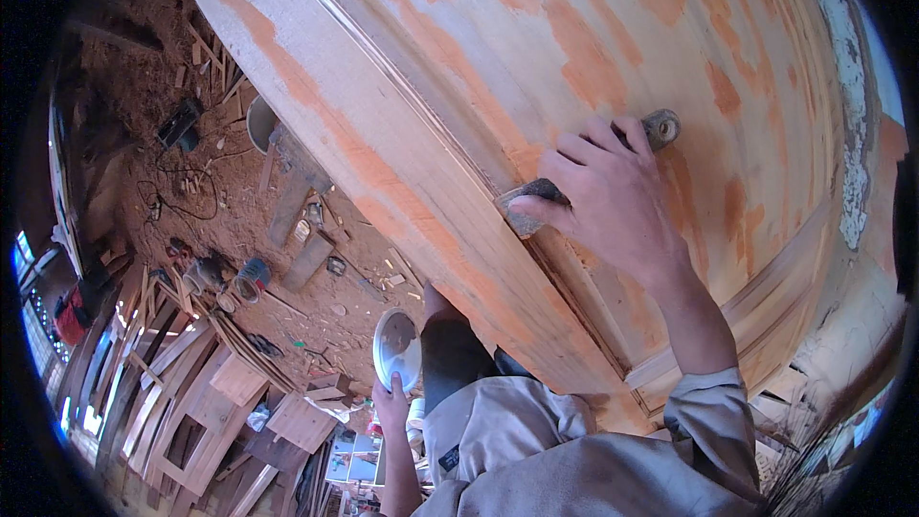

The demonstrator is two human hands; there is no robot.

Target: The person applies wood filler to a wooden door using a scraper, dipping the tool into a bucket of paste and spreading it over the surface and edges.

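A large pale wooden panel door (459, 96), streaked and blotched with orange filler, lies in front of me. My right hand (613, 187) is closed around the dark handle of a putty knife (661, 128). The handle's rounded end with a hole sticks out past my fingers. Its blade sits at the moulding groove along the door's panel edge, with my thumb stretched along it. Lower left, beside my leg, my left hand (391, 402) grips a round white lid (396, 349) by its near edge. Some of that lid's surface looks greyish; I cannot tell what is on it.
Wood offcuts (308, 260) and cans (251, 278) litter the reddish dirt floor at left, near a bucket (260, 124) partly under the door. Stacked boards and wooden frames (206, 416) fill the lower left. A worn, paint-flaked edge (847, 86) runs along the right.
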